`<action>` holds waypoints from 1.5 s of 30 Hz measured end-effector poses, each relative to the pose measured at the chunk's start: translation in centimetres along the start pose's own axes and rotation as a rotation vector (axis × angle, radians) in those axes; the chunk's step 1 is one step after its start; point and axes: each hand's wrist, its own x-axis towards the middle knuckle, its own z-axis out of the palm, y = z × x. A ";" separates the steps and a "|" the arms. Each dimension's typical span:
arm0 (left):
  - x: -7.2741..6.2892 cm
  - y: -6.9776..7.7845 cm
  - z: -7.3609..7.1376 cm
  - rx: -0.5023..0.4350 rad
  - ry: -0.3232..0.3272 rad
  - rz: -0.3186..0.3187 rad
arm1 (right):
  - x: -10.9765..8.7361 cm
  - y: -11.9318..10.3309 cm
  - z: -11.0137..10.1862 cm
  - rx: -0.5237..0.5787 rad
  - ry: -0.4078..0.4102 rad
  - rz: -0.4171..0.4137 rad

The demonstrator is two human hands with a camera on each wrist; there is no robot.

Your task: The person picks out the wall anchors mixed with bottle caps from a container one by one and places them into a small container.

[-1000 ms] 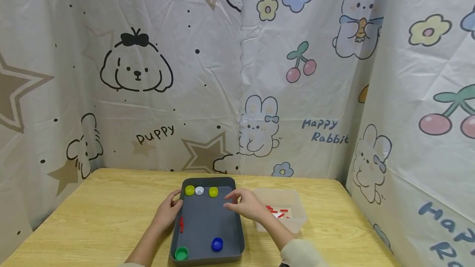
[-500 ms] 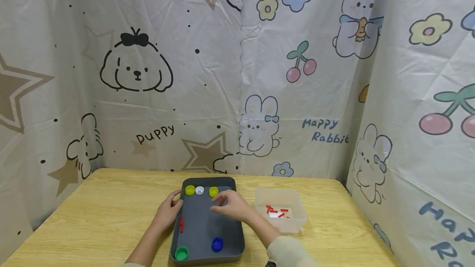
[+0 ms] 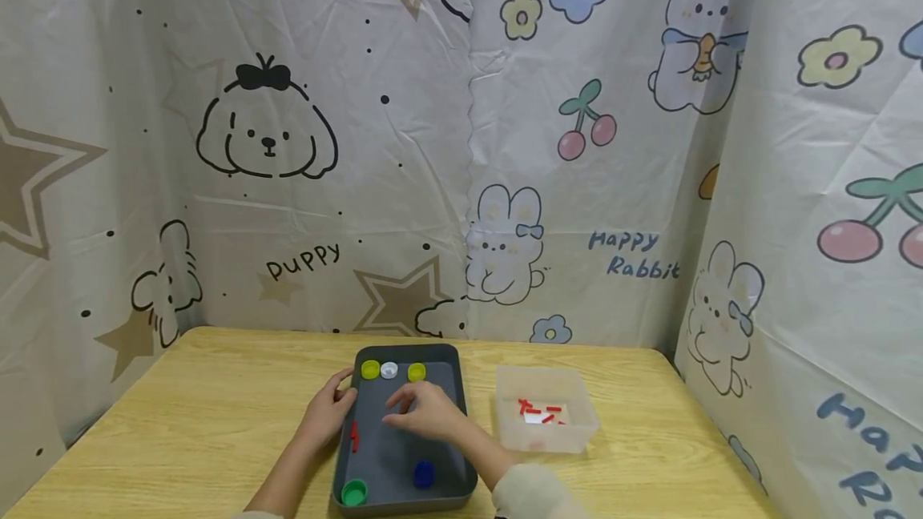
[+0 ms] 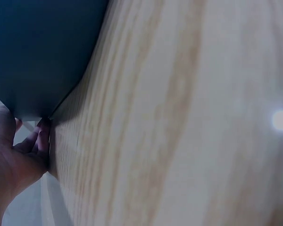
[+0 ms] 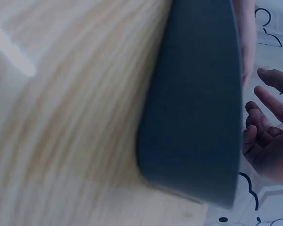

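A dark grey tray (image 3: 385, 459) lies lengthwise on the table, with my left hand (image 3: 326, 413) holding its left side. Seen from the left wrist, the thumb and fingers (image 4: 41, 136) meet the tray's outer wall at a corner. My right hand (image 3: 427, 413) hovers over the tray's middle, thumb and index finger apart. Nothing shows between them in the right wrist view, where the other fingers (image 5: 253, 136) are loosely curled. Small red sticks (image 3: 354, 437) lie along the tray's left wall, close to my left hand.
Two yellow caps (image 3: 370, 369) and a white cap (image 3: 388, 370) line the tray's far end. A green cap (image 3: 354, 492) and a blue cap (image 3: 424, 474) are at its near end. To the right stands a translucent box (image 3: 546, 440) with several red sticks (image 3: 554, 408).
From the tray's right edge, beside the translucent box, my right hand has moved left over the tray's middle. My left hand and the tray stay put.
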 end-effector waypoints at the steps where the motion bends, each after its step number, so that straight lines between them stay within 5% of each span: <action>1: 0.0 0.0 0.0 0.000 -0.001 0.002 | 0.0 0.0 0.2 0.005 -0.003 -0.005; 24: 0.2 0.5 -0.1 -0.008 0.003 -0.001 | 1.7 0.5 5.1 0.055 -0.039 0.035; 45: -0.2 0.2 -0.2 -0.001 0.001 -0.005 | 2.2 -0.2 6.6 -0.178 -0.022 0.152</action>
